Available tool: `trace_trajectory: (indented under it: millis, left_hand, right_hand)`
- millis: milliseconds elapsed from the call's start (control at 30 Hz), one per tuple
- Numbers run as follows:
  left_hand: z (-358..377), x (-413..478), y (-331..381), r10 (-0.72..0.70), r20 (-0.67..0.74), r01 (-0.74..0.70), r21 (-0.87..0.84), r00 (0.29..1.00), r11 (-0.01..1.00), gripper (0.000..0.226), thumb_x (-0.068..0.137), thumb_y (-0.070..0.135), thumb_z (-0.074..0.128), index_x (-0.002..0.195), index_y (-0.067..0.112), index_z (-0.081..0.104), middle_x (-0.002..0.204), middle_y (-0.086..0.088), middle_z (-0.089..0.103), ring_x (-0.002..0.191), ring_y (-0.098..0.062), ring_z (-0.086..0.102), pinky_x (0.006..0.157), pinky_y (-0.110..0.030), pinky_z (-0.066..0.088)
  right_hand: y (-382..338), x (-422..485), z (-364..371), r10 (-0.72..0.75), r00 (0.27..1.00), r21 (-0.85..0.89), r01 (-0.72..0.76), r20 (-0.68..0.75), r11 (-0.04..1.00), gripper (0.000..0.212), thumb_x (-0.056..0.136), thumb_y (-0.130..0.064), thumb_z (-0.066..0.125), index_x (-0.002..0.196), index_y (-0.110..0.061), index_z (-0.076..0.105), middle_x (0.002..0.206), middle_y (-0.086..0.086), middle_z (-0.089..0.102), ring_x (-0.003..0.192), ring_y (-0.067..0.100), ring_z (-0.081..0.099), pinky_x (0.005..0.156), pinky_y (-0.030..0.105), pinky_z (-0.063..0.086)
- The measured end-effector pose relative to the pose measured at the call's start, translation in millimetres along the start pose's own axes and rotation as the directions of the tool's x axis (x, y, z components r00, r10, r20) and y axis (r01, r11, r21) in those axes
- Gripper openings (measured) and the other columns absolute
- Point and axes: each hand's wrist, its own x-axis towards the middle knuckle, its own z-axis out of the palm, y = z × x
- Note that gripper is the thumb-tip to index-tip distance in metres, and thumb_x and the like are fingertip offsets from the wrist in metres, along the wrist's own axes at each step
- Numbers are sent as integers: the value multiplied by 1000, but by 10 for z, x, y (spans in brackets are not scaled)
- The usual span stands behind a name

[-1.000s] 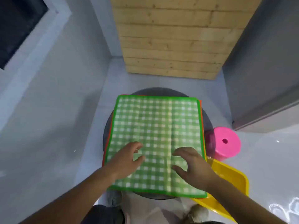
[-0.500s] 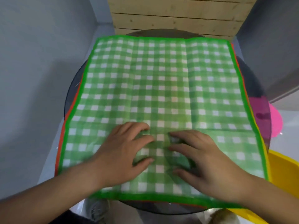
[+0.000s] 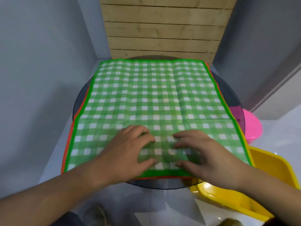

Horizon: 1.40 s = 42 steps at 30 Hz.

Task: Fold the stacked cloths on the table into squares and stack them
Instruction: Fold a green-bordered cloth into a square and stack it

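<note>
I am resting my left hand [image 3: 128,149] and right hand [image 3: 203,154], close but apart, fingers bent, on the near part of the green checked cloth [image 3: 151,98] topping the stack on the round table [image 3: 162,183], probably to separate it; whether they are pinching it, I cannot tell

- Green cloth [image 3: 151,101]: green-and-white check with a bright green border. It lies spread flat and unfolded on top of the stack, with faint crease lines crossing it.
- Orange cloth [image 3: 66,150]: directly beneath, only its border showing along the left, right and near edges.
- Table [image 3: 227,92]: round, dark glass. The cloths' near-left corners overhang its rim.
</note>
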Motion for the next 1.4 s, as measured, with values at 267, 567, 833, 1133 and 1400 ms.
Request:
trace_trajectory:
  millis: [267,567,833,1133,1400]
  left_hand:
    - [6,-279,106,-2,99,-7,95,995,995,69,80,79,42,128,33,60,139,4,49,130,-18,44,112,-34,34]
    - [-46,-327,83,-43,157,63,-125,987,990,54,76,54,80,122,34,64,144,11,43,135,-3,36,108,-13,26]
    - [-194,-341,158,-101,114,126,-245,988,961,29,78,47,82,97,29,70,111,13,66,104,-1,58,93,-23,46]
    - [-255,-431,264,-219,12,204,-419,976,885,15,79,37,83,78,24,77,85,16,75,86,3,68,81,-20,52]
    - [-379,-567,460,-272,-130,190,-442,953,877,14,80,32,83,74,22,77,74,9,73,72,-6,66,70,-26,50]
  right_hand:
    - [-58,-154,127,80,997,9,-80,22,997,39,71,-36,86,104,-24,70,128,-7,61,121,5,53,101,11,35]
    - [-160,-205,123,167,984,-23,-166,66,986,40,71,-35,87,104,-24,68,136,-8,58,125,9,53,103,26,43]
    - [-164,-245,100,241,969,145,-245,45,959,9,80,-33,79,79,-28,72,123,-11,67,121,-6,53,105,27,42]
    - [-340,-324,86,287,954,188,-268,-83,945,7,86,-28,75,84,-21,78,98,-17,71,95,-12,62,89,18,49]
    - [-536,-451,-95,259,951,87,-248,-166,965,11,90,-28,70,80,-31,73,82,-17,71,77,-1,64,65,20,51]
